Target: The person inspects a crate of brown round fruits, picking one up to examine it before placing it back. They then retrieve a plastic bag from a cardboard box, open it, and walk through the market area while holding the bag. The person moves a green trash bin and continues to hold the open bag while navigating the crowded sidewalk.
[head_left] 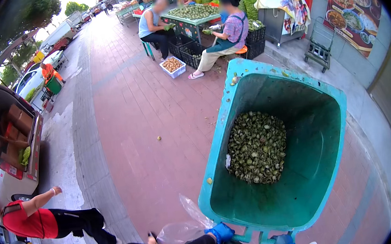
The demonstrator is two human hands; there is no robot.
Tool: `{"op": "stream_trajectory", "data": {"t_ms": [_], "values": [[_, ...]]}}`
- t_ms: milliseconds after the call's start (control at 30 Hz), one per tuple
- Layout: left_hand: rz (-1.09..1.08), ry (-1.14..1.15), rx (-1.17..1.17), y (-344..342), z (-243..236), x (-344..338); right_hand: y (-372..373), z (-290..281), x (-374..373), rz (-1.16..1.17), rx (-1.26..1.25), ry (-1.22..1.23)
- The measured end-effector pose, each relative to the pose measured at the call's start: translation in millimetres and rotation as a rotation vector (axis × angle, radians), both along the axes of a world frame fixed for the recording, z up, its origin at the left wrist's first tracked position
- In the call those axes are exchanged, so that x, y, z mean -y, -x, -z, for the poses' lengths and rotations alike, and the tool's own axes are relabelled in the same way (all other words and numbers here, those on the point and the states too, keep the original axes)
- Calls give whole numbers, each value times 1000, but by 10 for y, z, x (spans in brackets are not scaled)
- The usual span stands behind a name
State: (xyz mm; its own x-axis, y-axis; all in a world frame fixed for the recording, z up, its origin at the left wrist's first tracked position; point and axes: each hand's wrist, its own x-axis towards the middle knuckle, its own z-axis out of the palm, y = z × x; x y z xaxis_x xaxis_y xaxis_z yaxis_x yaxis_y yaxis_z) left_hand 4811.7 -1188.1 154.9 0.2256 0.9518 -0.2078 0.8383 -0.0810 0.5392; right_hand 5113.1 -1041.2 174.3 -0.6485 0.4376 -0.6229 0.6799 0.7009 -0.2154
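A large teal wheeled bin [305,196] stands open in front of me. In its bottom lies a heap of greenish-brown husks or peelings [259,148]. My left hand [221,233], in a blue glove, is closed at the bin's near edge by the handle; its fingers are partly hidden. Beside it, a clear plastic bag [181,232] hangs or lies, and I cannot tell whether that hand holds it. My right hand [282,243], also blue-gloved, is wrapped round the bin's handle at the near right.
A person in red [30,220] walks at the left, near an open van [7,138]. Ahead, people sit working round a produce-covered table [192,12] with black crates [192,55] and a white basket [173,67]. A hand trolley [319,52] stands by the right wall.
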Motion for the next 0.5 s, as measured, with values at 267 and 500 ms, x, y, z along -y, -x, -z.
{"op": "stream_trajectory", "data": {"t_ms": [267,500], "values": [[193,130,-165,877,-130,-51,702,435,219,-85,-291,-144],[277,80,-246,1708,226,-179,1900,796,29,-27,-269,-141]]}}
